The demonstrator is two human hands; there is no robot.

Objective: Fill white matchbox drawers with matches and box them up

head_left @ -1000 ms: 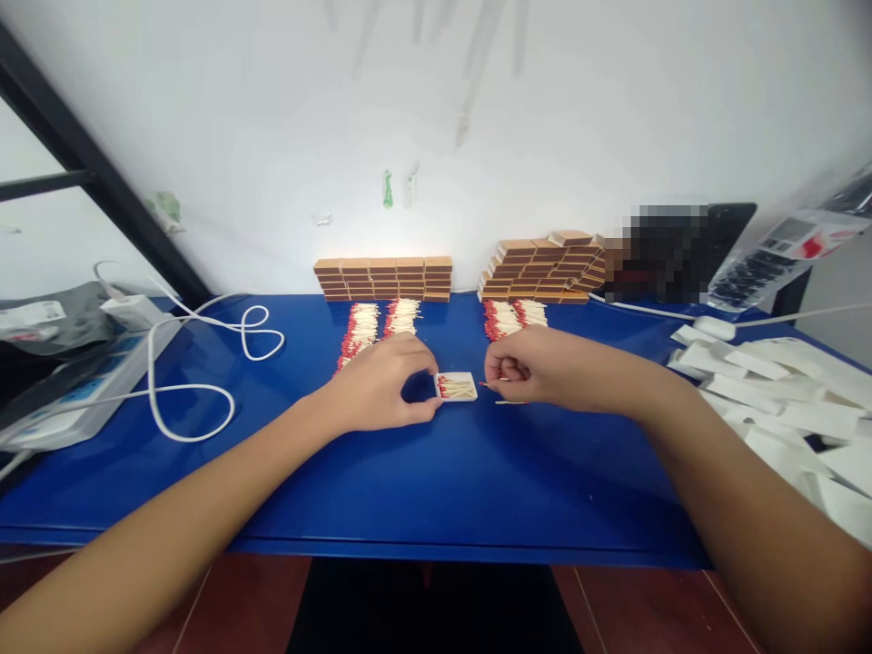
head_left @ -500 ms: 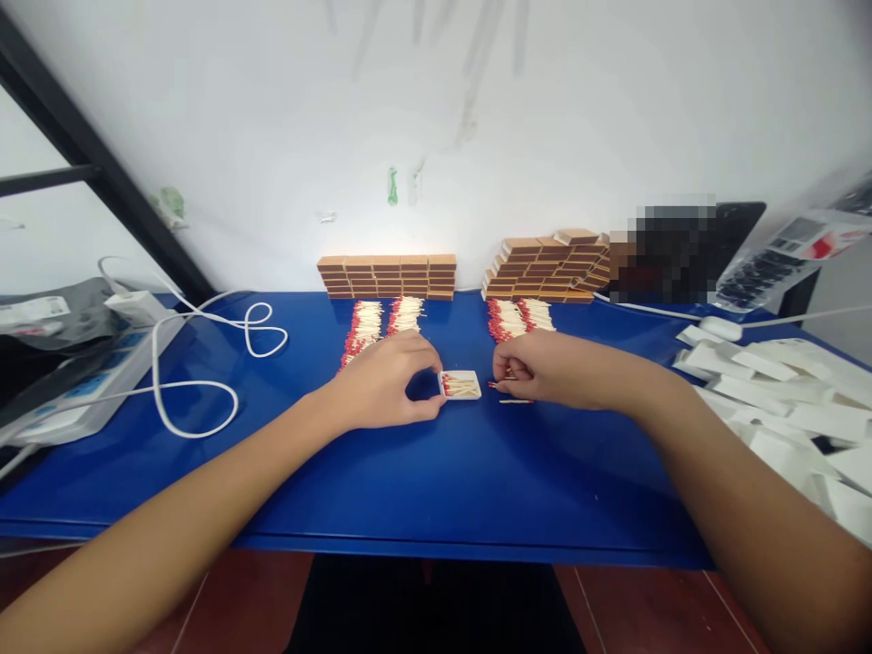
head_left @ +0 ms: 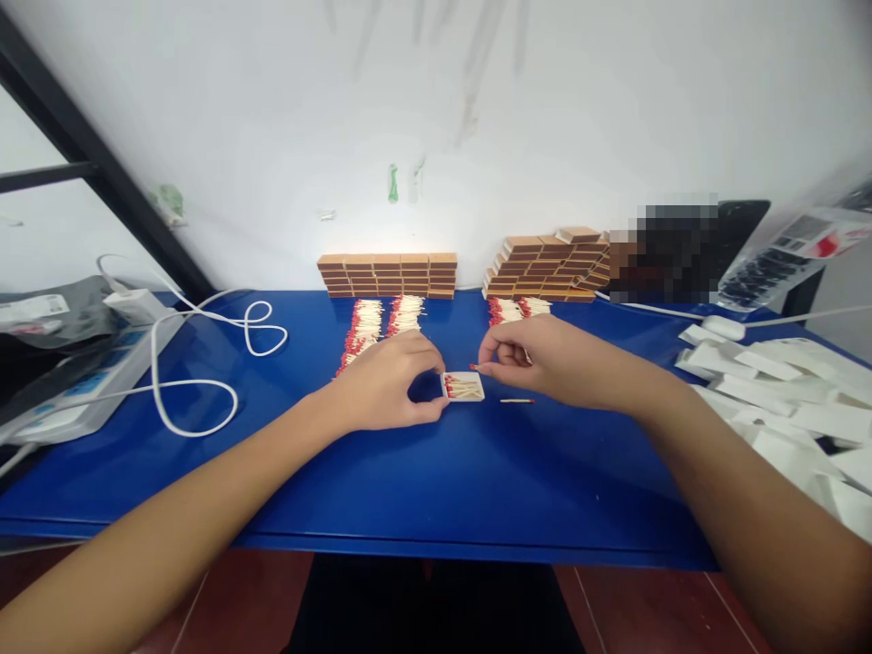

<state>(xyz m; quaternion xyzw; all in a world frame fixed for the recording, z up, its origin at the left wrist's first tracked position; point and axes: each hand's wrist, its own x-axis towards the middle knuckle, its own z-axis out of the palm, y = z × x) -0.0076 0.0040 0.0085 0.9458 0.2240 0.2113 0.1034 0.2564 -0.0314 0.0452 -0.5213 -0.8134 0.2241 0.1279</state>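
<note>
My left hand (head_left: 401,381) grips the left end of a small white matchbox tray (head_left: 481,391) between thumb and fingers. Several red-tipped matches (head_left: 463,389) lie inside it, heads toward that hand. At the tray's upper right corner, my right hand (head_left: 521,359) pinches a match, whose red head (head_left: 474,367) pokes out past the fingertips; the rest of it is hidden. One loose match (head_left: 518,401) lies on the blue table just below the right hand. Rows of matches (head_left: 364,329) extend behind the left hand, and more matches (head_left: 505,312) lie behind the right, partly covered by it.
Stacked brown matchboxes (head_left: 388,275) stand against the wall, with a less even stack (head_left: 545,263) to their right. White trays (head_left: 783,391) are heaped at the right. White cable (head_left: 197,434) and a power strip (head_left: 109,381) occupy the left of the blue table (head_left: 409,490).
My right hand has moved left and slightly up from the match pile to the tray, bringing a pinched match. The tray has shifted slightly right, with my left hand still on it.
</note>
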